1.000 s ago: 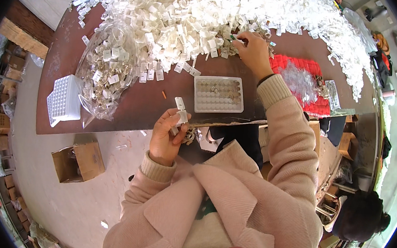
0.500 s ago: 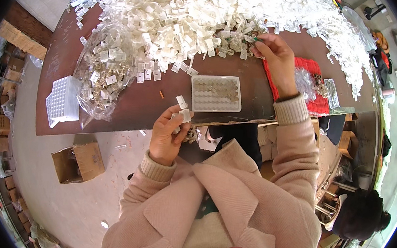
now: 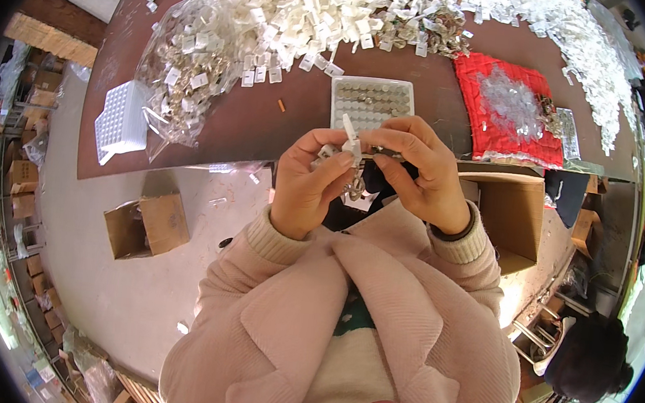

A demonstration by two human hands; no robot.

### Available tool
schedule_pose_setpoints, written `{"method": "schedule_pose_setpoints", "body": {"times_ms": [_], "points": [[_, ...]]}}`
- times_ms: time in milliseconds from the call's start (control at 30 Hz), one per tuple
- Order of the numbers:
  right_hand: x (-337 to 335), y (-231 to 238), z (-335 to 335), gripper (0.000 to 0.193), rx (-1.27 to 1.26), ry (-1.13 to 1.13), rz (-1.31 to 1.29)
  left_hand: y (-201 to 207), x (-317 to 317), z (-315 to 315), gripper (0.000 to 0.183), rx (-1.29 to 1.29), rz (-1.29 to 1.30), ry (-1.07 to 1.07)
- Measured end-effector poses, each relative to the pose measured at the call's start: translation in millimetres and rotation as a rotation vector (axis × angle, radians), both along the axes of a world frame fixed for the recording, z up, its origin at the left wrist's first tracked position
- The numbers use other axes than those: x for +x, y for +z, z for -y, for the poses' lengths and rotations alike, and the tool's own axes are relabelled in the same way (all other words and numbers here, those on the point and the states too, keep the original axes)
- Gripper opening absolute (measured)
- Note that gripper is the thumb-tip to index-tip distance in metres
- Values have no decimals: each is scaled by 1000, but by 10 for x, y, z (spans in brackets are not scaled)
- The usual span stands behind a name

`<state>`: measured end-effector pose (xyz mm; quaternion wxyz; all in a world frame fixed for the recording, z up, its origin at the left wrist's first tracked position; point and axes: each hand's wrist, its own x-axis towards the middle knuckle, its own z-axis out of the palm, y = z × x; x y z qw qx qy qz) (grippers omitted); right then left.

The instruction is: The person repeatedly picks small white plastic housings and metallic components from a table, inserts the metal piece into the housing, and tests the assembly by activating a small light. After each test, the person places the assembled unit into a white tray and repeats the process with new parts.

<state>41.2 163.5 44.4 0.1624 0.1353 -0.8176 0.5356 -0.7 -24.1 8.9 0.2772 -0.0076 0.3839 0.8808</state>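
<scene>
My left hand (image 3: 302, 184) pinches several small white plastic tags (image 3: 351, 141), one of them standing upright, with shiny metal pieces (image 3: 354, 185) hanging below. My right hand (image 3: 433, 179) is brought up close beside them, thumb and fingers closed around something small and dark that I cannot make out. Both hands are just off the table's front edge. Behind them lies a white compartment tray (image 3: 339, 99) with small pieces in its cups. A large heap of white tags (image 3: 292, 22) covers the back of the table.
A clear bag of tagged pieces (image 3: 188, 74) and a stack of white trays (image 3: 121, 121) are at the left. On the right lies a red cloth (image 3: 489, 135) with clear plastic (image 3: 507, 102) on it. Cardboard boxes (image 3: 167, 222) (image 3: 516, 218) stand below table level.
My right hand has come from the heap back to my left hand, bringing a small piece. My left hand has moved slightly right and up. The view has shifted, showing the table higher.
</scene>
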Motion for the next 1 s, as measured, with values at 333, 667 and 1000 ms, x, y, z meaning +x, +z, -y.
{"method": "schedule_pose_setpoints", "body": {"times_ms": [333,667,1000], "points": [[90,-132,144,30,-10,-86,-58,-14,78,52,19,32,-14,46],[89,-192,224,29,104,-174,-247,-144,103,40,21,147,-122,100],[105,-130,339,18,-50,-250,-137,-277,129,35,25,185,-165,166]]}}
